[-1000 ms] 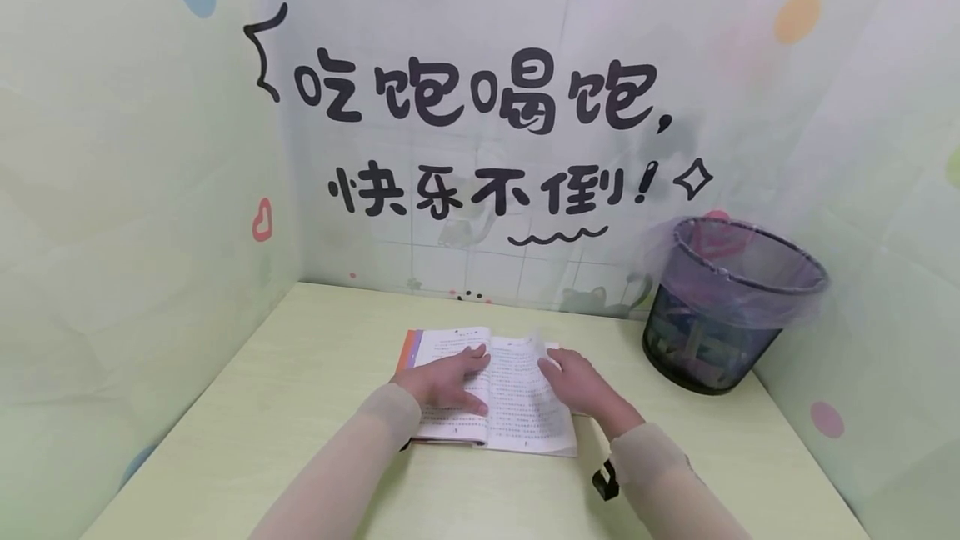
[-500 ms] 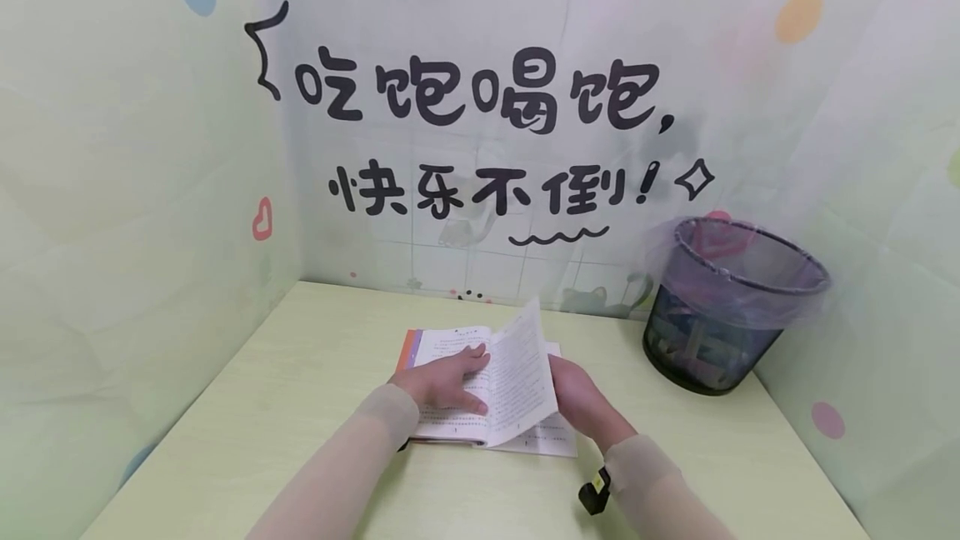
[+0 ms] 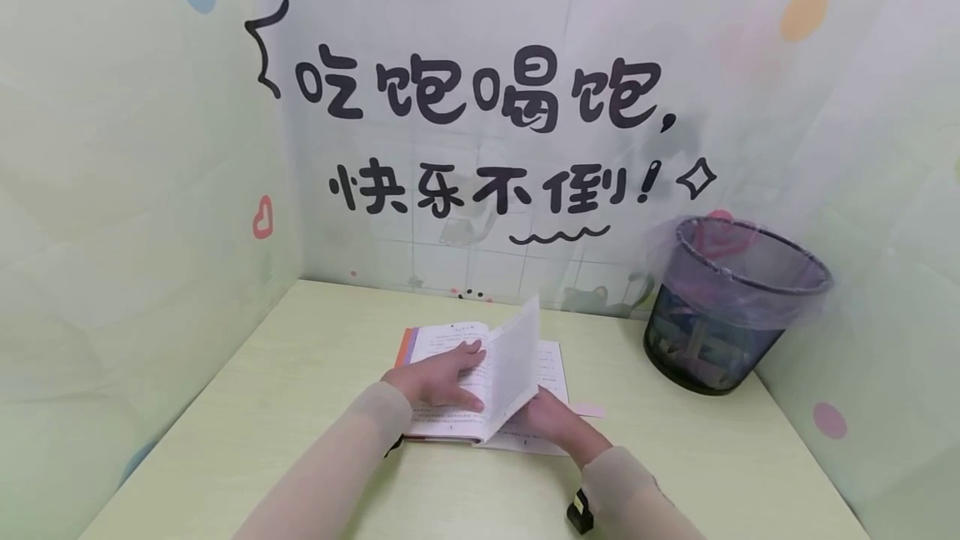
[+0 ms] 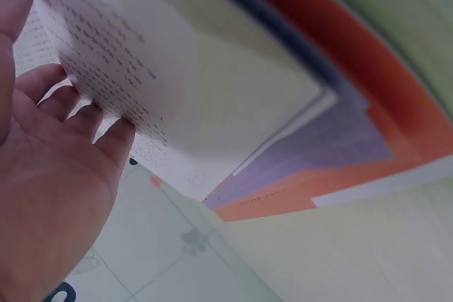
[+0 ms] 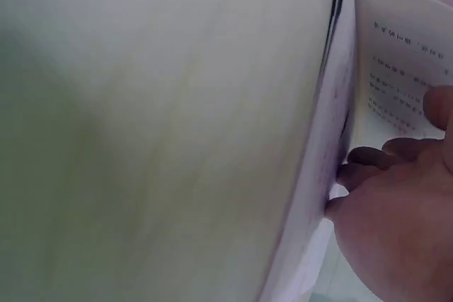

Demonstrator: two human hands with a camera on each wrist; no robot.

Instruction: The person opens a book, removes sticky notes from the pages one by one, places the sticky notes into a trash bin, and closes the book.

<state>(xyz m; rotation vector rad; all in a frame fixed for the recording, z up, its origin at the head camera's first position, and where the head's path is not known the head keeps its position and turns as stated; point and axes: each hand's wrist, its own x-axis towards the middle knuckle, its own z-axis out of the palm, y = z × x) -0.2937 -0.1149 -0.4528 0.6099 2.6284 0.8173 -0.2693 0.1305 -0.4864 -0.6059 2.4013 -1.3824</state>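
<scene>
An open book [image 3: 441, 343] lies on the table with printed text on its pages. My left hand [image 3: 433, 379] rests on the left-hand page, its fingers spread toward the spine. In the left wrist view, the book's orange and purple cover flap [image 4: 333, 139] shows beyond the pages. One lifted page [image 3: 516, 361] stands up near the spine. My right hand [image 3: 558, 425] is behind and under that page, with its fingertips hidden in the head view. The right wrist view shows its loosely bent fingers [image 5: 368, 167] against the book's edge. A pink strip [image 3: 590, 411] sticks out from the book's right side.
A dark wastebasket [image 3: 701, 348] with a translucent purple liner stands at the table's back right. Pale printed sheets [image 3: 472, 132] with black lettering form walls at the back and sides. The light table [image 3: 300, 407] extends around the book.
The page has risen from lying nearly flat on the right to standing up near the spine. My right hand has moved left and nearer, under the page. My left hand stays almost still.
</scene>
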